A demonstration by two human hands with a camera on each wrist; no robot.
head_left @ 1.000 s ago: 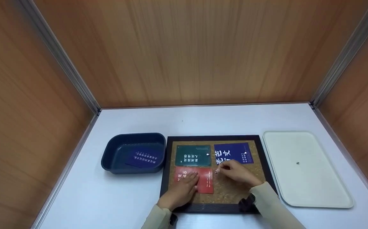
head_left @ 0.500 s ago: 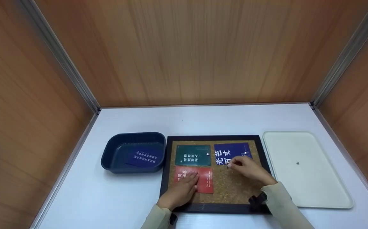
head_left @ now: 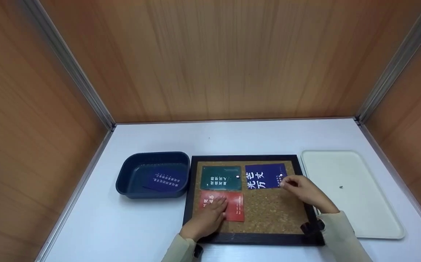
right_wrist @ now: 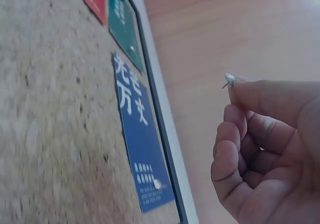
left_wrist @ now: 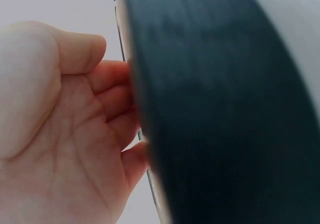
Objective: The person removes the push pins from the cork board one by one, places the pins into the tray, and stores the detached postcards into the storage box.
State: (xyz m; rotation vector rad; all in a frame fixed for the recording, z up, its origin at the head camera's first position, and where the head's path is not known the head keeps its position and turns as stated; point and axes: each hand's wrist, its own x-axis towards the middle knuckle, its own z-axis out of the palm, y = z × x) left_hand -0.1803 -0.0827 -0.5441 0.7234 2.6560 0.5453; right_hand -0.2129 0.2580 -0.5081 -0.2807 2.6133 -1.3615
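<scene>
A cork board [head_left: 265, 216] in a black frame lies on the white table. My left hand [head_left: 206, 217] rests with its fingers laid out on a red card [head_left: 236, 205] at the board's lower left. Between thumb and forefinger, my right hand [head_left: 307, 191] pinches a thumbtack [right_wrist: 229, 78], its pin showing in the right wrist view. That hand is over the board's right side, near the lower right corner of a blue card [head_left: 267, 174] with white writing. A pale tack head [right_wrist: 157, 183] sits in this card. Left of it lies a green card [head_left: 220, 178].
Left of the board stands a dark blue basin [head_left: 121, 183] with a blue card [head_left: 165, 182] inside. On the right is a pale tray [head_left: 359, 214] with a small tack [head_left: 341, 187] on it. Wooden panels [head_left: 232, 65] close off the back and sides.
My right hand has moved rightward with the thumbtack, from beside the red card, past the blue card's lower edge, to its right corner. The left hand has stayed on the red card.
</scene>
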